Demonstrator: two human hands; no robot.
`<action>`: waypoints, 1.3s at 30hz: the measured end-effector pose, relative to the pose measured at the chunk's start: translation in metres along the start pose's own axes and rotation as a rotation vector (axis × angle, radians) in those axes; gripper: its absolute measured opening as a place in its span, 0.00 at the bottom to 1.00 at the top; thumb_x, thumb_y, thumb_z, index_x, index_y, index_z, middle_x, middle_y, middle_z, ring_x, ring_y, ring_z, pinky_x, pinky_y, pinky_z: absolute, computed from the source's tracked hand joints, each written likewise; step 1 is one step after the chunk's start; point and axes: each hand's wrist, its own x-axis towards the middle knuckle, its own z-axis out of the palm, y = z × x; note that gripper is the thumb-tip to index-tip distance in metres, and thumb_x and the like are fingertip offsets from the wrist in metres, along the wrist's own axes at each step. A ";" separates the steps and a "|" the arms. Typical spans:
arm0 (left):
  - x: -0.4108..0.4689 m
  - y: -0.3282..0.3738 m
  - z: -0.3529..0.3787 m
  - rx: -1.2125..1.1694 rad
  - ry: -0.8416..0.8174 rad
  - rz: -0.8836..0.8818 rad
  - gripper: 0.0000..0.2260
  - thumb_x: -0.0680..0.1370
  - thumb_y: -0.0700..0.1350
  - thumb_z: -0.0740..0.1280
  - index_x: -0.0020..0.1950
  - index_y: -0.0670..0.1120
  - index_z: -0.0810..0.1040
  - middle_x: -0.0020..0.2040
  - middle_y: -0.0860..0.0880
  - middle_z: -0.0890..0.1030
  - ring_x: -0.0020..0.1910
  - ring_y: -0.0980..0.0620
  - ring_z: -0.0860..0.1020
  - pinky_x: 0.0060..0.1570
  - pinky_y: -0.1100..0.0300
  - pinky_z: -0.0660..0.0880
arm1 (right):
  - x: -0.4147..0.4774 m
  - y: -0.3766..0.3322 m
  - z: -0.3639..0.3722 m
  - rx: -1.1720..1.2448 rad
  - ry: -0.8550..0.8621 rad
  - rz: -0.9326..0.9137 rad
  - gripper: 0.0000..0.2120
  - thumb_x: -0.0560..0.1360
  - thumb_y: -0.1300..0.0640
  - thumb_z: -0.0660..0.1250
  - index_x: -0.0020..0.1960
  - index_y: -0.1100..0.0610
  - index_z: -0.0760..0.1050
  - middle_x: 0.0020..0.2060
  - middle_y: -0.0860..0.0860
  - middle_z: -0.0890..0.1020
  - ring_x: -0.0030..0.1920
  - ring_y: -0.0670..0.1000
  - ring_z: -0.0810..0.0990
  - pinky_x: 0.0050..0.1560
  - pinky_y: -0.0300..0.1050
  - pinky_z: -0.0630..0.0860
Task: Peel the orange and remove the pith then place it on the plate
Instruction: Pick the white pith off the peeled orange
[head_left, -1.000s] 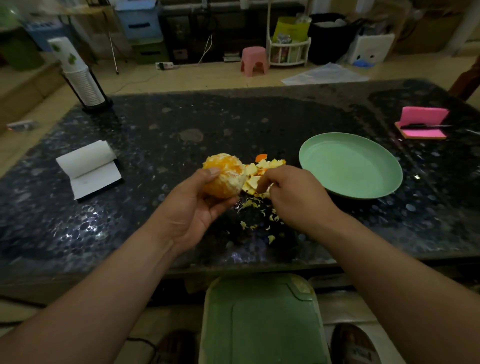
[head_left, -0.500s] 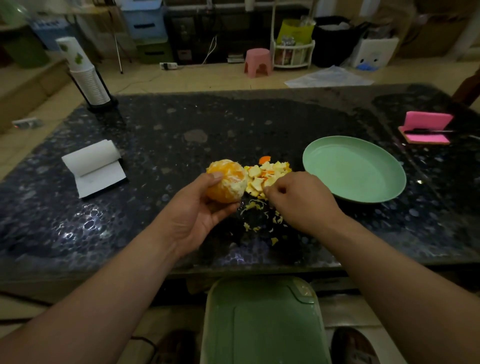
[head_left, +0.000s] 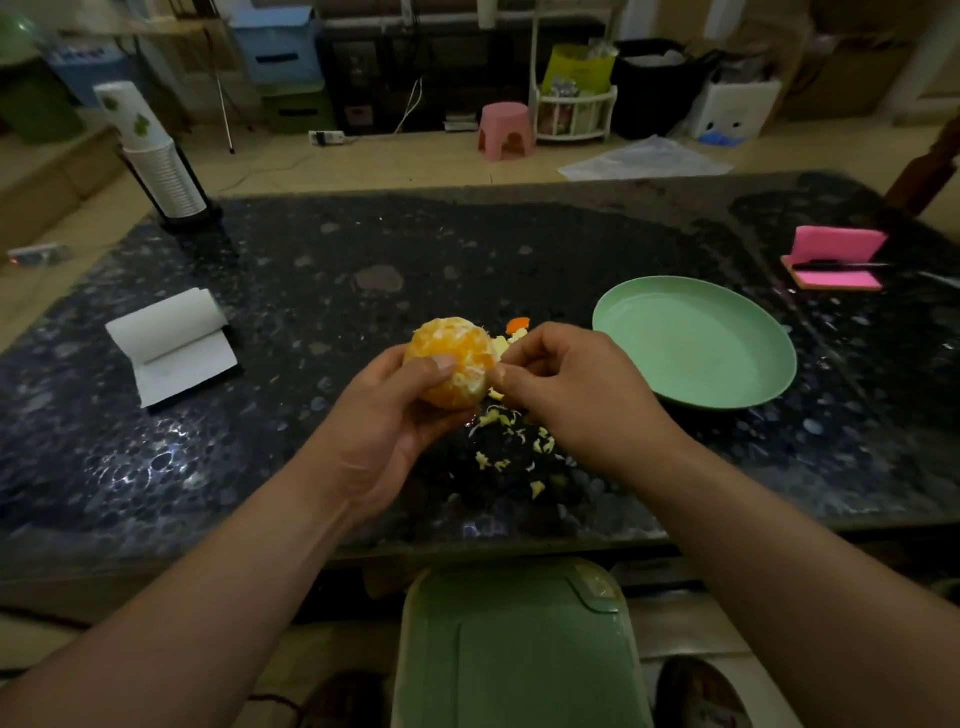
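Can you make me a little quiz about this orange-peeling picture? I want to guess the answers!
1. Which hand holds the orange? A) the left hand B) the right hand C) neither
2. True or false: the orange lies on the green plate.
3. Fill in: the loose peel scraps lie on the dark ____.

Key:
1. A. The right hand only pinches pith at the orange's side.
2. False. The plate holds nothing; the orange is in the left hand.
3. table
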 end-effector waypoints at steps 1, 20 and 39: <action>0.000 0.000 0.001 0.014 0.003 0.017 0.28 0.74 0.46 0.73 0.72 0.39 0.76 0.66 0.41 0.84 0.63 0.44 0.84 0.55 0.53 0.83 | 0.000 0.000 0.000 0.005 -0.004 0.010 0.06 0.78 0.48 0.76 0.48 0.49 0.82 0.40 0.45 0.86 0.40 0.42 0.84 0.41 0.40 0.80; -0.004 -0.006 0.006 0.267 0.003 0.153 0.25 0.73 0.46 0.77 0.70 0.48 0.77 0.62 0.46 0.85 0.60 0.45 0.85 0.53 0.54 0.82 | -0.004 -0.009 -0.010 0.338 -0.171 0.298 0.08 0.82 0.60 0.70 0.48 0.64 0.84 0.41 0.57 0.89 0.40 0.52 0.89 0.38 0.41 0.84; 0.000 0.000 0.006 0.040 -0.037 0.022 0.28 0.75 0.47 0.72 0.73 0.38 0.76 0.67 0.38 0.83 0.59 0.46 0.84 0.53 0.53 0.83 | -0.003 -0.003 -0.021 0.316 -0.225 0.171 0.11 0.84 0.52 0.69 0.52 0.60 0.82 0.44 0.53 0.89 0.40 0.48 0.87 0.38 0.39 0.80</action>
